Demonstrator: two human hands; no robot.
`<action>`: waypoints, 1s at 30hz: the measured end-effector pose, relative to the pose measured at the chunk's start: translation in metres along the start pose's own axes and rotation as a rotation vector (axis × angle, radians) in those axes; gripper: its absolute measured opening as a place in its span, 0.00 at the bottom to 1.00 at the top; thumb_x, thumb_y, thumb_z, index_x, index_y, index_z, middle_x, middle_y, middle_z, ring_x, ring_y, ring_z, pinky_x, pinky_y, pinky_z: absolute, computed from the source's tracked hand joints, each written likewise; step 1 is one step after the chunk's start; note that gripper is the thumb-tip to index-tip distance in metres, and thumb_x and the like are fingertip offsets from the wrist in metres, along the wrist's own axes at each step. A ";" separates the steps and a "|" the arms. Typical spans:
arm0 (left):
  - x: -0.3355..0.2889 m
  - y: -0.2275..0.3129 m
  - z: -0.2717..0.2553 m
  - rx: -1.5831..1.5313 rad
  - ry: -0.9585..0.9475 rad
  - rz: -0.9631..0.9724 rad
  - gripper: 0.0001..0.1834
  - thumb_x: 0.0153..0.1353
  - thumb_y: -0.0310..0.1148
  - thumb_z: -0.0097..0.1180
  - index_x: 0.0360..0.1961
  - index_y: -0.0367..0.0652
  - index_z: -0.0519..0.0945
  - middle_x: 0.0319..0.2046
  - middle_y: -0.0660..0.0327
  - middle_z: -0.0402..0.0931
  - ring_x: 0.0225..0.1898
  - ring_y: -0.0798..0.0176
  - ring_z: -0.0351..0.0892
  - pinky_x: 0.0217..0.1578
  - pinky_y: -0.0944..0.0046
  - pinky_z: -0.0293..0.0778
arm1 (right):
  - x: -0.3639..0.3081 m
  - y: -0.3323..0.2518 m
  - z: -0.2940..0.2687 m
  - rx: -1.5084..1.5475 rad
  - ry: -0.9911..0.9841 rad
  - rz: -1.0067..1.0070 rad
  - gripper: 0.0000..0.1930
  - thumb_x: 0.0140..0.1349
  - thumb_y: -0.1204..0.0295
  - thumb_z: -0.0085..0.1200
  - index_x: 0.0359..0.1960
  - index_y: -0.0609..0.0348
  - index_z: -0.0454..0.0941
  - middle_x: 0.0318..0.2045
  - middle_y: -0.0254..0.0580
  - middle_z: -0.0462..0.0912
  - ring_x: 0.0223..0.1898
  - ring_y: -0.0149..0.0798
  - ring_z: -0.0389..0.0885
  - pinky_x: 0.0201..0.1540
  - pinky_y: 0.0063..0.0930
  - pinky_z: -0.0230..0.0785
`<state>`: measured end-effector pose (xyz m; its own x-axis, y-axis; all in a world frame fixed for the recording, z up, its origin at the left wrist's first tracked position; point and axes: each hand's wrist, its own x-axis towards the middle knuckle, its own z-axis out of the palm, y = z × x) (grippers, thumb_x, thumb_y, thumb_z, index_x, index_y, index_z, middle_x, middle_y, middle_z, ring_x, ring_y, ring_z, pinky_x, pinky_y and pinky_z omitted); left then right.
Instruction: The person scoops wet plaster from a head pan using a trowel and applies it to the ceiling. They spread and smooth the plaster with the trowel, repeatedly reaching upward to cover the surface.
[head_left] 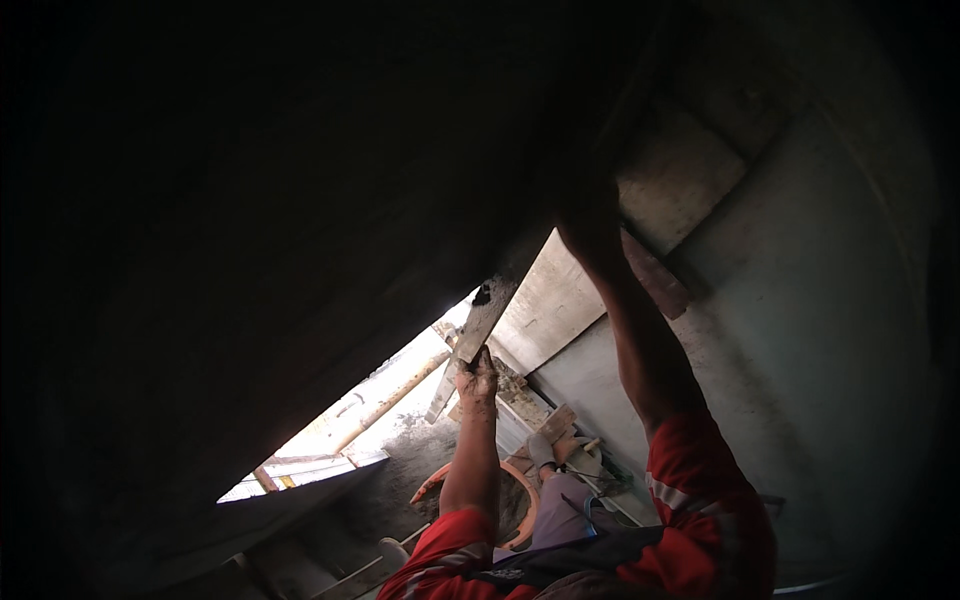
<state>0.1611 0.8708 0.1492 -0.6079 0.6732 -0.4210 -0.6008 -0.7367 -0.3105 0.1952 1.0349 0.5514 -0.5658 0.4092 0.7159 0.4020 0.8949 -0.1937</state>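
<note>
My left hand [478, 380], smeared with grey muck, is closed around the lower part of a long flat wooden board [487, 318]. The board slants up to the right along the edge of a large dark surface, and a dark clump sticks to it. Higher and to the right, my right hand [588, 222] reaches up against that dark surface near the board's upper end. Deep shadow hides its fingers, so whether it grips the board cannot be made out.
The dark surface [300, 200] fills the upper left. A grey wall [800, 330] stands at right, with pale panels [560, 295] beside it. Below are an orange tub [528, 515] and wood scraps [562, 425] near my foot [542, 452]. A pole [395, 400] crosses the bright opening.
</note>
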 end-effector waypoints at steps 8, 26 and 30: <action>-0.022 0.020 0.013 -0.070 -0.026 -0.055 0.16 0.68 0.28 0.36 0.53 0.35 0.69 0.52 0.50 0.70 0.52 0.52 0.72 0.53 0.56 0.73 | -0.013 -0.033 0.009 -0.007 0.266 -0.220 0.19 0.60 0.73 0.47 0.52 0.70 0.66 0.49 0.60 0.72 0.52 0.55 0.70 0.57 0.43 0.61; -0.033 0.094 -0.017 -0.180 -0.045 0.109 0.21 0.69 0.34 0.33 0.55 0.28 0.63 0.54 0.42 0.65 0.54 0.43 0.68 0.57 0.46 0.66 | -0.026 -0.052 0.014 -0.259 0.287 -0.319 0.18 0.60 0.75 0.46 0.53 0.67 0.67 0.49 0.61 0.71 0.52 0.57 0.69 0.57 0.43 0.61; -0.035 0.076 0.011 -0.282 -0.018 0.028 0.19 0.68 0.29 0.31 0.55 0.27 0.64 0.54 0.42 0.66 0.55 0.44 0.68 0.55 0.47 0.68 | -0.005 -0.059 -0.004 0.202 0.218 -0.045 0.18 0.62 0.72 0.47 0.53 0.65 0.67 0.52 0.61 0.68 0.54 0.56 0.68 0.57 0.43 0.60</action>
<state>0.1310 0.7918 0.1497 -0.6332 0.6513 -0.4183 -0.4167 -0.7422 -0.5249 0.1769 0.9794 0.5620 -0.4033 0.3401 0.8495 0.2168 0.9375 -0.2723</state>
